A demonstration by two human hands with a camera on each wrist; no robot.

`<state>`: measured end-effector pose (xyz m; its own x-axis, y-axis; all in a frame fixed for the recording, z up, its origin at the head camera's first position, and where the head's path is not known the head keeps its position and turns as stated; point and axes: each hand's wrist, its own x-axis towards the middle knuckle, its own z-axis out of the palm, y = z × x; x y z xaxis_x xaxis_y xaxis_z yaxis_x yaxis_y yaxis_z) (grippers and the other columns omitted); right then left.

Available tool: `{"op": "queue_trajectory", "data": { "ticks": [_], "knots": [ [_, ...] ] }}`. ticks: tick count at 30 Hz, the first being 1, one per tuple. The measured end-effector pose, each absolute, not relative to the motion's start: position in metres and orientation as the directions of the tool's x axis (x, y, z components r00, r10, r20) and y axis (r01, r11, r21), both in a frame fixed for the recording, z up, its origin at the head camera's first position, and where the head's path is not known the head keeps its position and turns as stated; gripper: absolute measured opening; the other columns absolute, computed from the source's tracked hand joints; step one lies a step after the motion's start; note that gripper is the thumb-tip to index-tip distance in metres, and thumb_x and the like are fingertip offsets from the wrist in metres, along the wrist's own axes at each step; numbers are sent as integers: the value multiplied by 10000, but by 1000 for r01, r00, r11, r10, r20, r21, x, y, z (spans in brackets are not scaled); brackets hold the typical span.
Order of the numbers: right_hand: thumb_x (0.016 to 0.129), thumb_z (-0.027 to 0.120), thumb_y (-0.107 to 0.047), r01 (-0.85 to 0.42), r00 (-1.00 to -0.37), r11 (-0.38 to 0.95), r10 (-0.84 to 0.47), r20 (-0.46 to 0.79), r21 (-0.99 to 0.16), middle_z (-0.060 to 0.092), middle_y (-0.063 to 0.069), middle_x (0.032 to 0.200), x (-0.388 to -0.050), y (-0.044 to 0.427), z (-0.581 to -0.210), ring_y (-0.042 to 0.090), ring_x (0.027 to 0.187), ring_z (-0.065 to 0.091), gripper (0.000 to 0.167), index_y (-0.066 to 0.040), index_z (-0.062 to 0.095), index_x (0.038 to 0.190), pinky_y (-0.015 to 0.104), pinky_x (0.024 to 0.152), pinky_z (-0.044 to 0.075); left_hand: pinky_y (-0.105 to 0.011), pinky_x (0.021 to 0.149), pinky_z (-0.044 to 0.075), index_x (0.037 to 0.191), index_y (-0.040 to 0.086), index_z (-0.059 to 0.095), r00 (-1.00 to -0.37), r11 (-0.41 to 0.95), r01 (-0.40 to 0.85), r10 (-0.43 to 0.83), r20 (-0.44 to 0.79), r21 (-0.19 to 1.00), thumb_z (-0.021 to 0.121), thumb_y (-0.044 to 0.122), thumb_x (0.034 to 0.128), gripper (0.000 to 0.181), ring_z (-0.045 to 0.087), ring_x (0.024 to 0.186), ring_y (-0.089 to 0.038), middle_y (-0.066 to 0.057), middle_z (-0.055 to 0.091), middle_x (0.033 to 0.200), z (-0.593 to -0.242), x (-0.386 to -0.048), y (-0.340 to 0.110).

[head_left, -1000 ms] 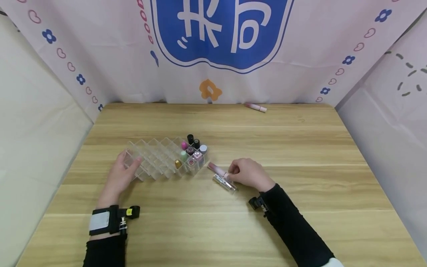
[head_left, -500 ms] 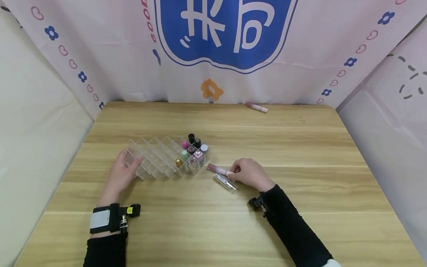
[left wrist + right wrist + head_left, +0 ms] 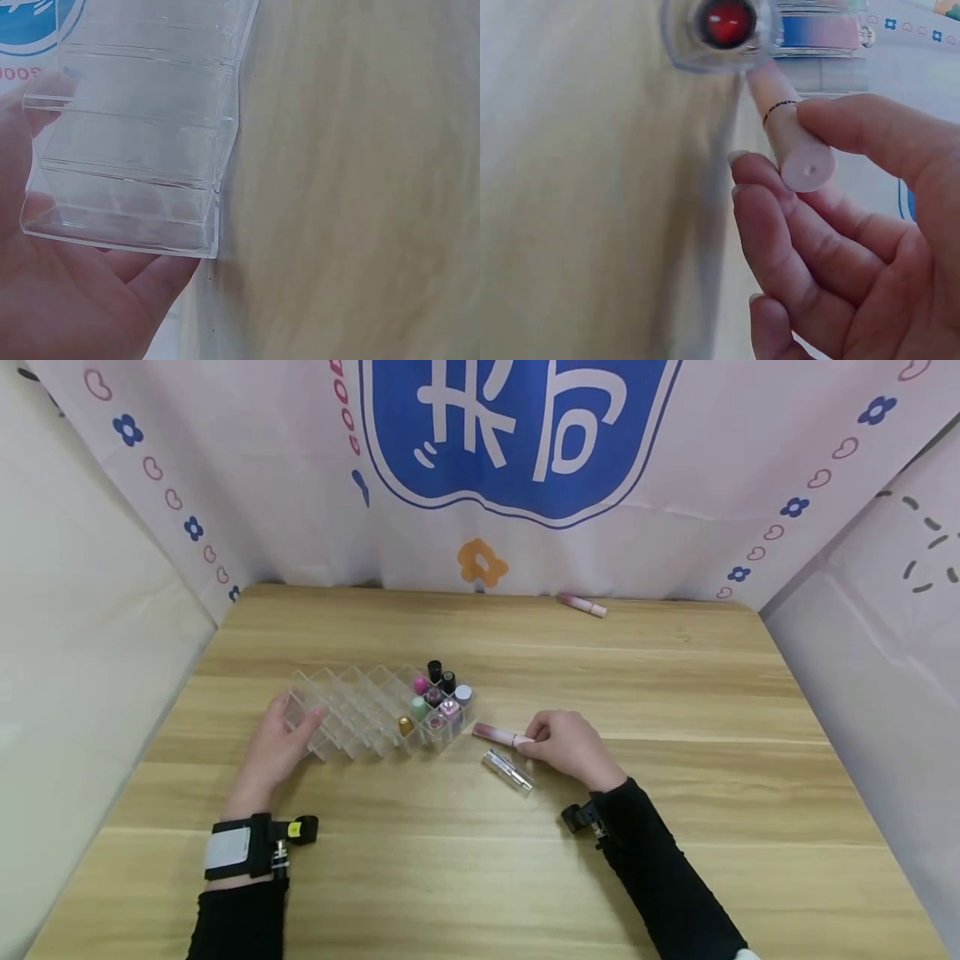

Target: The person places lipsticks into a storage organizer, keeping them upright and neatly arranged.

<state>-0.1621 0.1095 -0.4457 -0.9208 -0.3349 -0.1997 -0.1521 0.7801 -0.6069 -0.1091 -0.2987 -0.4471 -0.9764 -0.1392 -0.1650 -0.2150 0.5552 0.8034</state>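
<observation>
My left hand [image 3: 273,745] grips the left end of a clear lipstick organizer [image 3: 351,714] with slanted compartments. In the left wrist view, thumb and fingers lie around the end of this organizer [image 3: 142,146]. Several lipsticks and small bottles with black, pink, green, gold and white tops stand in its right part. My right hand [image 3: 572,748] pinches the pale end of a pink lip gloss tube [image 3: 495,735], whose darker end points toward the organizer. Up close, the tube [image 3: 786,127] sits between thumb and fingers. Just in front lies a silver lipstick [image 3: 508,772] with a clear end.
Another pink tube [image 3: 582,605] lies at the back edge of the wooden table [image 3: 480,877]. A printed cloth [image 3: 420,543] hangs behind the table, and white panels [image 3: 97,635] stand at the sides.
My right hand has turned the pink tube and drawn it away from the silver lipstick, leaving a wider gap. The left hand keeps its hold on the organizer.
</observation>
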Motion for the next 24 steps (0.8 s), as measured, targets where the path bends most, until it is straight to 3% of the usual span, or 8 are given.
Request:
{"op": "queue_trajectory", "data": {
  "ticks": [24],
  "knots": [
    [886, 710, -330, -201, -946, 697, -320, -48, -688, 676, -13, 807, -169, 95, -414, 138, 711, 565, 184, -155, 702, 944, 259, 645, 450, -700, 1142, 209, 1571, 39, 103, -970, 552, -242, -161, -183, 798, 453, 504, 1007, 811, 208, 1451, -521, -294, 174, 1601, -447, -109, -297]
  ]
}}
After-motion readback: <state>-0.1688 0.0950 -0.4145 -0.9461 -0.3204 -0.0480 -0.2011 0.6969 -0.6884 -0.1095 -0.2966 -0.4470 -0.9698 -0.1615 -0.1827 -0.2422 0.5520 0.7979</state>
